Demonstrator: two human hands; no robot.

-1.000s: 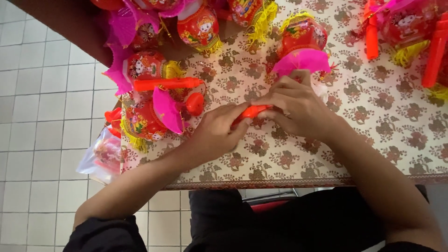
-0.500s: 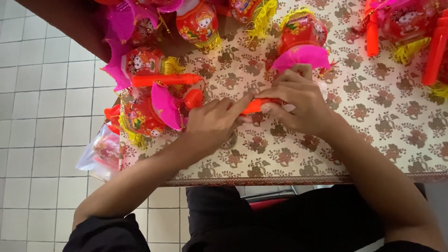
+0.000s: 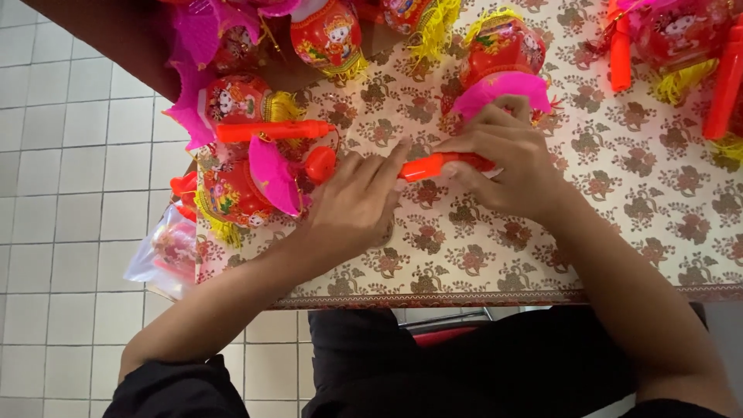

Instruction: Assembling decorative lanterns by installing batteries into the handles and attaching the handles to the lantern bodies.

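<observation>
Floor: pale square tiles (image 3: 70, 155) down the left side, beside the table edge.
Plastic bag: clear bag (image 3: 164, 255) with pink bits inside – hangs off the table's left edge, low down.
Lantern cluster: red paper lanterns with pink fans and yellow fringe (image 3: 240, 186) piled at the table's left; an orange stick (image 3: 271, 130) lies across them.
Table: patterned cloth, cream with brown floral print (image 3: 635, 201); near edge runs across the lower part of the view.
Left hand: left hand (image 3: 352, 205) lies palm-down on the cloth, fingers stretched toward the handle, fingertips touching its left end – not wrapped round it, loosely open.
Handle: orange plastic handle (image 3: 433, 164) lies near the middle of the table, roughly level, between the two hands.
Right hand: right hand (image 3: 515, 166) is curled over the handle's right end, fingers closed on it.
Middle lantern: red lantern with a pink fan (image 3: 499, 66) just behind the right hand, touching its knuckles.
Far right: more red lanterns (image 3: 681, 35) and orange sticks (image 3: 724, 81) at the top right corner, well apart from the hands.
</observation>
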